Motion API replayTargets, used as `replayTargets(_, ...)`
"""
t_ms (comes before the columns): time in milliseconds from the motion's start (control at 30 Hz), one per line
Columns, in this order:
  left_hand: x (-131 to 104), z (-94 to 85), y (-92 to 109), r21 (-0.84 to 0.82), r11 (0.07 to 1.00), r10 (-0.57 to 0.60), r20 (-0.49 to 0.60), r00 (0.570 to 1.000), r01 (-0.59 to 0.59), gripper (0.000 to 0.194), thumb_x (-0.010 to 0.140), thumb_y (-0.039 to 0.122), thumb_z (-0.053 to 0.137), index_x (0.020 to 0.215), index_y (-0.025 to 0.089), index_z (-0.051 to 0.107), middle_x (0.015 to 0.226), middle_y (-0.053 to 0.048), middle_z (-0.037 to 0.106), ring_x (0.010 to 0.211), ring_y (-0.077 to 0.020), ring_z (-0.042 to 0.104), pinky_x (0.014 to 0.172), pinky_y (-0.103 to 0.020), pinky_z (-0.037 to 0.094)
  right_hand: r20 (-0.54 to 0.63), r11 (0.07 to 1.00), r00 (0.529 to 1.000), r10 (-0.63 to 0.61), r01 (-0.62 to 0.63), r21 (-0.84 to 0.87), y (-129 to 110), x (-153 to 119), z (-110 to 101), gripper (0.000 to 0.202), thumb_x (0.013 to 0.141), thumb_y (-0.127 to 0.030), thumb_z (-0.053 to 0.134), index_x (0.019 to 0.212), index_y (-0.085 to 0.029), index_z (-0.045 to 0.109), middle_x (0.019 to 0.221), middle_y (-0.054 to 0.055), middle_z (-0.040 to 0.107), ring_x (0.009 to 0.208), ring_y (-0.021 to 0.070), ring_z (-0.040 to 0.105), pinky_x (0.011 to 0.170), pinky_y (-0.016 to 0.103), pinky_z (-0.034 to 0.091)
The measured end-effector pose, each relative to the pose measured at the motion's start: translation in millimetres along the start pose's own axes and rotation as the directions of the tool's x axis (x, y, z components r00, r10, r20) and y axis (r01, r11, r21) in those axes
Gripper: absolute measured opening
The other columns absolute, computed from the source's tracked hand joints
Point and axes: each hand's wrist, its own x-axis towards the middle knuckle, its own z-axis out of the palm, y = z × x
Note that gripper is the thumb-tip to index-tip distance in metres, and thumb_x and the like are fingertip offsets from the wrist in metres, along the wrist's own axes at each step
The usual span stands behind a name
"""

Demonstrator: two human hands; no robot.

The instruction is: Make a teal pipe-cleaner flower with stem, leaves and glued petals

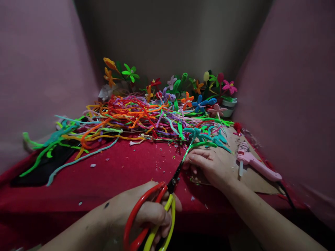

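In the head view, my left hand (150, 211) has its fingers through the handles of a pair of scissors (173, 182), one handle red and the other yellow. The dark blades point up and away, reaching close to the fingertips of my right hand (208, 165). Pinched in that hand is a green pipe cleaner (202, 143), bent near the scissor tips; my fingers hide part of it. Just above lies a teal pipe-cleaner flower (195, 133). Whether its stem is also in my grip, I cannot make out.
A heap of colourful pipe cleaners (131, 113) spreads over the red cloth (110, 170). On the right, a pink glue gun (258, 165) rests on cardboard (248, 184). Finished flowers (200, 103) and a white pot (229, 106) stand behind. A black flat object (39, 174) lies left.
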Motion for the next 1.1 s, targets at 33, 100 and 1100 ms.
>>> replayTargets(33, 0.3, -0.4, -0.9, 0.013, 1.0, -0.013, 0.0, 1.0, 0.013, 0.03, 0.063, 0.018, 0.055, 0.093, 0.016, 0.059, 0.056, 0.003, 0.057, 0.046, -0.0098, 0.049, 0.044, -0.02, 0.039, -0.003, 1.0, 1.0, -0.005, 0.005, -0.002, -0.9, -0.1, 0.0, 0.023, 0.078, -0.028, 0.052, 0.064, -0.015, 0.064, 0.061, 0.004, 0.063, 0.047, 0.0085, 0.045, 0.043, 0.021, 0.031)
replayTargets(100, 0.4, -0.5, -2.5, 0.027, 1.0, -0.016, -0.014, 1.0, 0.016, 0.029, 0.063, 0.017, 0.055, 0.092, 0.016, 0.059, 0.054, 0.004, 0.056, 0.045, -0.0096, 0.049, 0.045, -0.021, 0.04, -0.006, 1.0, 1.0, -0.009, 0.009, -0.008, -2.1, -0.3, -0.1, 0.022, 0.078, -0.027, 0.052, 0.064, -0.015, 0.064, 0.062, 0.004, 0.064, 0.047, 0.0085, 0.046, 0.045, 0.022, 0.032)
replayTargets(1100, -19.5, -8.2, 14.8, 0.602, 0.797, 0.157, -0.116, 0.981, -0.056, 0.033, 0.078, 0.045, 0.05, 0.096, 0.02, 0.061, 0.07, 0.001, 0.059, 0.06, -0.0118, 0.049, 0.053, -0.019, 0.041, -0.034, 0.935, 0.998, -0.045, 0.055, 0.35, -3.7, 2.1, -4.1, 0.023, 0.074, -0.021, 0.046, 0.063, -0.015, 0.065, 0.063, 0.007, 0.068, 0.05, 0.0137, 0.056, 0.046, 0.023, 0.038)
